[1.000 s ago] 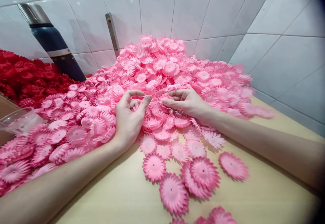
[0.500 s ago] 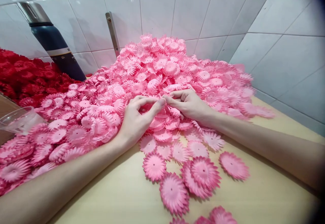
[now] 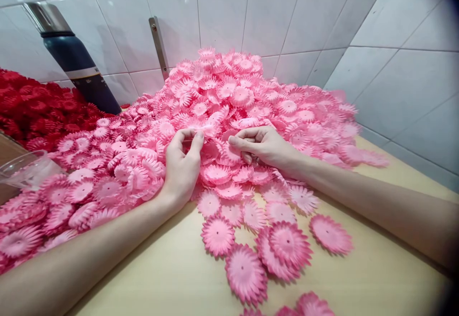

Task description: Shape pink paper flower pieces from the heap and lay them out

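Pink flowers (image 3: 238, 96), heaped toward the far edge of the desk (image 3: 161, 268), probably light, soft and easily creased, best taken singly by the rim; left hand (image 3: 183, 168) pinching one, right hand (image 3: 267, 148) narrowly curled, its hold impossible to tell.

Clothlike petals (image 3: 245, 274), glossy tiles (image 3: 222, 15), smooth tabletop (image 3: 161, 268)

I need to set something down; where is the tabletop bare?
The tabletop is bare between the left forearm and the loose pink discs; between them and the right forearm; and between that forearm and the tiled wall. It is crowded around the left hand and right hand, under the pink heap, and leftward, toward the clear cup and red pile.
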`<state>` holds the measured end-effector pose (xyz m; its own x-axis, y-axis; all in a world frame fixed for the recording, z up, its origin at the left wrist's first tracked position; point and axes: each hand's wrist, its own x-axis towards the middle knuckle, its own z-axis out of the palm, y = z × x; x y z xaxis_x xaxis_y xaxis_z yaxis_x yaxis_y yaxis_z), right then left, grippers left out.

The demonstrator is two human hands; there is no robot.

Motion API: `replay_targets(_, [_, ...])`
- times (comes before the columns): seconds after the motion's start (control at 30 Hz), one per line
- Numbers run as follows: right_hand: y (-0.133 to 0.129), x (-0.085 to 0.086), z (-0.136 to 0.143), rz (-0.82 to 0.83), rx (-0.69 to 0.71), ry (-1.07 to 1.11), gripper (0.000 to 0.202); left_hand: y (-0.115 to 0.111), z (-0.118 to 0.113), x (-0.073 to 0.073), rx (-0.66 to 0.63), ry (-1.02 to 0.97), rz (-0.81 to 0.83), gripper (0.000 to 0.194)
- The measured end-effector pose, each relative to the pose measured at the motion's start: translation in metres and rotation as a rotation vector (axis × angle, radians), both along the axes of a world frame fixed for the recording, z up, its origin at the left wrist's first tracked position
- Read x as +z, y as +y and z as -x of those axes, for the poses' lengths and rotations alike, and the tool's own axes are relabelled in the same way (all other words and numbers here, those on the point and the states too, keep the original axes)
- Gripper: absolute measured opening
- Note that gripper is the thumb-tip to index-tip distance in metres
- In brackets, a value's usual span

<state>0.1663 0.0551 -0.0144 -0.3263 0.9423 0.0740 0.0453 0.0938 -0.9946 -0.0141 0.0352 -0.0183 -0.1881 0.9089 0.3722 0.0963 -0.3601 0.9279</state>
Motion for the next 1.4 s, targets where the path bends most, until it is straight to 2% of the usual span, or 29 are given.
replay_targets(0.2, [0.006,-0.003,-0.002,0.133,-0.006,0.276,0.04,-0.001,0.0,0.001,-0.038,-0.026,0.002,0.009])
replay_targets(0.3, [0.005,-0.003,-0.004,0.12,0.007,0.232,0.029,-0.003,-0.002,0.003,-0.047,-0.027,0.017,0.009])
replay_targets(0.43, [0.003,-0.002,-0.005,0.134,-0.002,0.194,0.046,-0.004,-0.003,0.003,-0.061,-0.039,0.025,0.012])
replay_targets(0.5, [0.004,-0.004,-0.005,0.145,-0.006,0.219,0.048,-0.004,-0.003,0.002,-0.069,-0.046,0.023,0.012])
replay_targets(0.67, [0.006,-0.006,-0.003,0.109,-0.019,0.254,0.029,-0.002,-0.002,0.002,-0.073,-0.059,0.021,0.012])
replay_targets(0.77, [0.005,-0.004,-0.001,0.044,-0.02,0.207,0.03,-0.003,-0.003,0.002,-0.079,-0.085,0.019,0.013])
replay_targets(0.93, [0.002,-0.002,-0.001,0.002,-0.078,0.15,0.039,-0.005,-0.005,0.003,-0.191,-0.12,0.025,0.012])
replay_targets(1.07, [0.002,-0.002,-0.002,0.048,-0.076,0.176,0.046,-0.006,-0.004,0.004,-0.239,-0.046,0.068,0.015])
replay_targets(1.2, [0.002,-0.002,-0.004,-0.059,0.034,0.124,0.032,-0.009,-0.004,0.007,-0.272,0.114,0.072,0.024])
replay_targets(1.3, [0.003,-0.002,-0.005,-0.027,0.081,0.098,0.029,-0.01,-0.004,0.009,-0.273,0.203,0.056,0.029])
replay_targets(1.4, [0.005,-0.004,-0.006,0.018,0.062,0.098,0.03,-0.01,-0.004,0.008,-0.279,0.239,0.055,0.028])
